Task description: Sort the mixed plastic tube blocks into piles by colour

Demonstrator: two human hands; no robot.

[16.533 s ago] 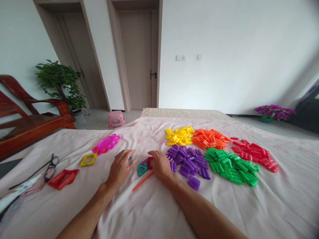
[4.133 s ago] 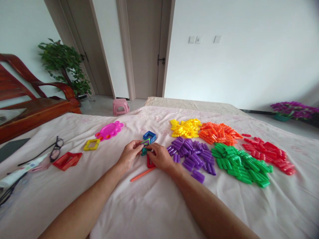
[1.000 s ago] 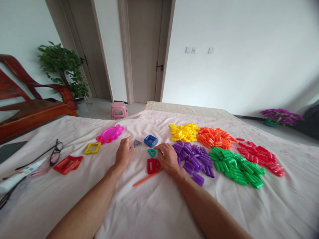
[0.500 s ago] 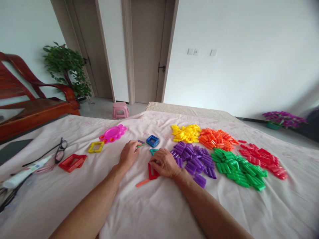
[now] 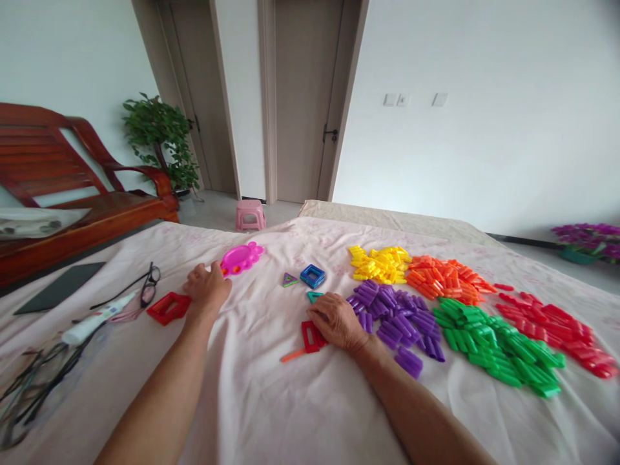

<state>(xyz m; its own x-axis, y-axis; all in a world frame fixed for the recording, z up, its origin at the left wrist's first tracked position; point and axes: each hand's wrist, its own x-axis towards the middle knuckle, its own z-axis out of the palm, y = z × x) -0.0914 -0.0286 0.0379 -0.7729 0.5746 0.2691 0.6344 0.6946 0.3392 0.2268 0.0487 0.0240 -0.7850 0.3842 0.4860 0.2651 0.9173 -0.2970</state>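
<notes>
right of the pink plate (image 5: 248, 253), the red frame (image 5: 318, 343) seems light, stiff — hold its rim — if fingers of left hand (image 5: 208, 290) or right hand (image 5: 335, 321) clamp, i cannot tell.

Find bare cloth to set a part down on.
Free: cloth between left forearm and right forearm, nearer than the orange stick; also between left hand and purple-green triangle. Crowded: right side, with yellow pile, orange pile, purple pile, green pile, red pile; far left, with glasses, white tube.
</notes>
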